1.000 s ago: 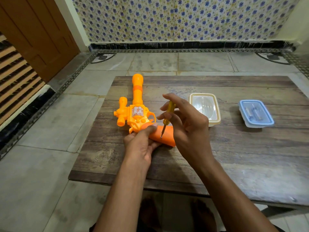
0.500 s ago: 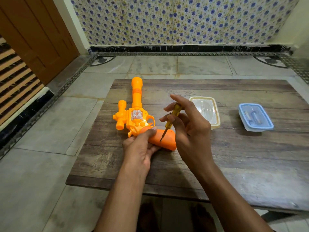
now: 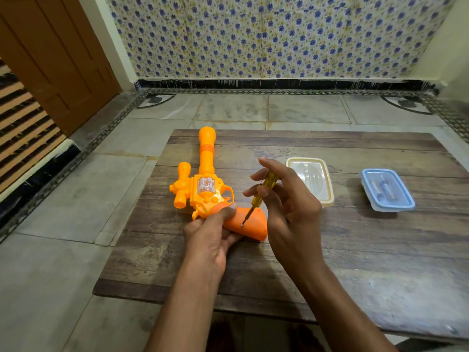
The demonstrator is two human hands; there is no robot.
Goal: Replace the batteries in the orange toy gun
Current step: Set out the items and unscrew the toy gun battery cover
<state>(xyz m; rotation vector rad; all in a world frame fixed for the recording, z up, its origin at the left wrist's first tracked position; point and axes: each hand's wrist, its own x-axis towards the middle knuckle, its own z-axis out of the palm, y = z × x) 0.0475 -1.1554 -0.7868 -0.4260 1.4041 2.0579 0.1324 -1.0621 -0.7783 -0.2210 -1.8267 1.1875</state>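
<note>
A: Where's the toy gun [image 3: 206, 185]?

B: Near the table's [image 3: 317, 262] left edge. The left hand [image 3: 210, 235] still grips its handle.

A: And the right hand [image 3: 286, 201]?

B: It pinches the screwdriver [image 3: 258, 196], now tipped steeper, tip still in the screw. I think the cover isn't off yet.

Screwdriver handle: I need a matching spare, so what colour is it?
Translucent yellow; the screwdriver handle shows best in the head view.
</note>
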